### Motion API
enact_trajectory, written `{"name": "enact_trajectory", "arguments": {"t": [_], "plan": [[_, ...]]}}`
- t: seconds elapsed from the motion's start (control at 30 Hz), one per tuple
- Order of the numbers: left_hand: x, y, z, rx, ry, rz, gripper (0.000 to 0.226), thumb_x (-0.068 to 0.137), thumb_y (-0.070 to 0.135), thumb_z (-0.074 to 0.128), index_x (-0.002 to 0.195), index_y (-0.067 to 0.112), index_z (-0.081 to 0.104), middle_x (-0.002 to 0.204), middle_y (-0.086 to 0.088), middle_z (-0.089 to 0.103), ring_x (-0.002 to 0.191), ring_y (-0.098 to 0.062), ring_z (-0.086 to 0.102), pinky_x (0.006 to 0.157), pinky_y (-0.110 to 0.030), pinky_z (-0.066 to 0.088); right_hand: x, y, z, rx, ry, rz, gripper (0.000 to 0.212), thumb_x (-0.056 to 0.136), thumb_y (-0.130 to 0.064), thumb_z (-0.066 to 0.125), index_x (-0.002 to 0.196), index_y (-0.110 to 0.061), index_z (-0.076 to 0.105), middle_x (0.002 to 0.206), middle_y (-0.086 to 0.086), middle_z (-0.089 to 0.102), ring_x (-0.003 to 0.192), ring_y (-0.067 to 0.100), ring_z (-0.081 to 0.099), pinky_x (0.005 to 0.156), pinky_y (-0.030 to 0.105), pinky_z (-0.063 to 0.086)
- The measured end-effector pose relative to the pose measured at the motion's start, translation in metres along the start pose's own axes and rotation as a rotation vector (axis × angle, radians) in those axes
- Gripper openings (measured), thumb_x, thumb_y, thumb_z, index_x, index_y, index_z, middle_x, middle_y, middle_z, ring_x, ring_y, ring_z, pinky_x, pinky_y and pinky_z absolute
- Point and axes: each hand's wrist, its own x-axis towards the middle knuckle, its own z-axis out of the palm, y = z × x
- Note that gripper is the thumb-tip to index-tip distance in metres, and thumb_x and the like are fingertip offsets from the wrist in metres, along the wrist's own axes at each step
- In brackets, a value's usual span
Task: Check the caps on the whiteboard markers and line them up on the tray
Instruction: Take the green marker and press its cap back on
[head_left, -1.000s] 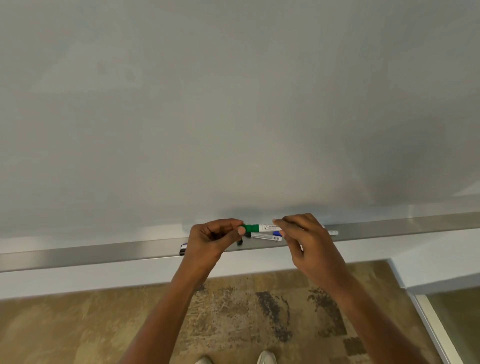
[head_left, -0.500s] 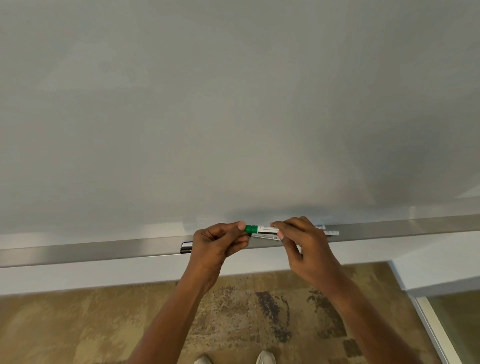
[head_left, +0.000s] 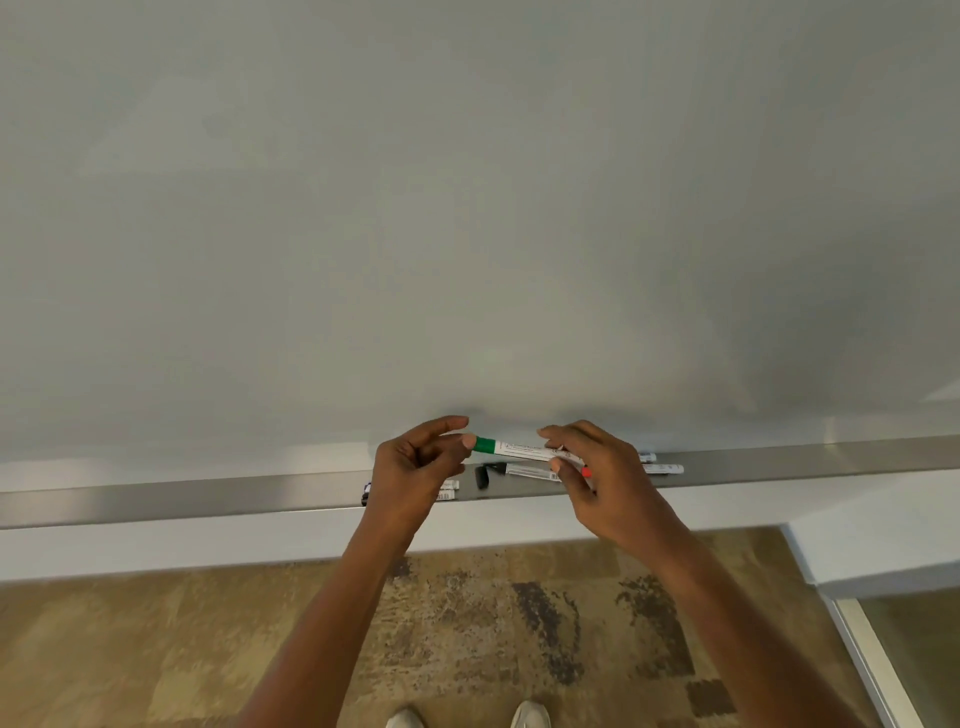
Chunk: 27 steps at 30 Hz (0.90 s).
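Green-capped marker (head_left: 524, 450) now lifting off the tray (head_left: 779, 462), right hand (head_left: 597, 473) pinching its barrel, left hand (head_left: 415, 467) fingers loosening off the cap, suggesting the cap check is finishing.

The right hand (head_left: 602, 478) covers the green marker's (head_left: 524, 450) far end and most of a red-tipped marker (head_left: 586, 472) — only that tip shows. The left hand (head_left: 410, 467) hides the middles of two markers (head_left: 450, 489) on the tray (head_left: 208, 493). Marker label print is too small to read. At 6 o'clock, shoes (head_left: 530, 716) are cut off by the bottom edge.
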Motion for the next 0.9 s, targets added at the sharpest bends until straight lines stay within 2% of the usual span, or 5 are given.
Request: {"name": "enact_trajectory", "arguments": {"t": [0.1, 0.2, 0.43, 0.63, 0.9], "plan": [[0.006, -0.022, -0.005, 0.263, 0.028, 0.035, 0.016, 0.086, 0.022, 0.08, 0.102, 0.022, 0.082, 0.089, 0.004, 0.081, 0.091, -0.008, 0.074, 0.081, -0.025, 0.058, 0.001, 0.017, 0.016, -0.042, 0.007, 0.008, 0.023, 0.096, -0.01, 0.062, 0.117, -0.016, 0.068, 0.103, -0.006, 0.058, 0.089, 0.001, 0.057, 0.075, 0.008, 0.042], [0.011, -0.05, -0.008, 0.536, -0.011, 0.092, 0.017, 0.083, 0.026, 0.083, 0.1, 0.025, 0.082, 0.092, 0.015, 0.075, 0.09, -0.008, 0.07, 0.073, -0.014, 0.055, -0.005, 0.037, 0.037, -0.064, -0.045, 0.043, 0.023, 0.096, -0.008, 0.062, 0.117, -0.01, 0.07, 0.102, -0.003, 0.058, 0.088, 0.005, 0.056, 0.077, 0.008, 0.041], [0.027, -0.096, -0.001, 0.995, -0.087, 0.202, 0.022, 0.091, 0.025, 0.072, 0.112, 0.021, 0.078, 0.107, -0.001, 0.074, 0.105, -0.021, 0.054, 0.082, -0.026, 0.039, -0.009, 0.074, 0.074, -0.193, -0.036, 0.15, 0.023, 0.093, -0.006, 0.066, 0.113, -0.01, 0.074, 0.107, 0.006, 0.068, 0.103, 0.022, 0.059, 0.088, 0.021, 0.041], [0.041, -0.107, 0.002, 1.233, -0.142, 0.241, 0.028, 0.096, 0.027, 0.066, 0.122, 0.021, 0.074, 0.115, 0.0, 0.07, 0.111, -0.023, 0.051, 0.09, -0.033, 0.049, -0.005, 0.087, 0.096, -0.189, -0.068, 0.271, 0.024, 0.095, -0.013, 0.063, 0.117, -0.01, 0.071, 0.112, 0.007, 0.072, 0.107, 0.025, 0.063, 0.089, 0.037, 0.055], [0.05, -0.112, -0.003, 1.242, -0.188, 0.166, 0.03, 0.096, 0.035, 0.064, 0.121, 0.02, 0.074, 0.111, -0.002, 0.062, 0.11, -0.022, 0.048, 0.089, -0.033, 0.05, -0.005, 0.094, 0.107, -0.199, -0.108, 0.263, 0.027, 0.096, -0.011, 0.06, 0.122, -0.012, 0.069, 0.122, 0.006, 0.07, 0.115, 0.021, 0.06, 0.098, 0.026, 0.045]]}}
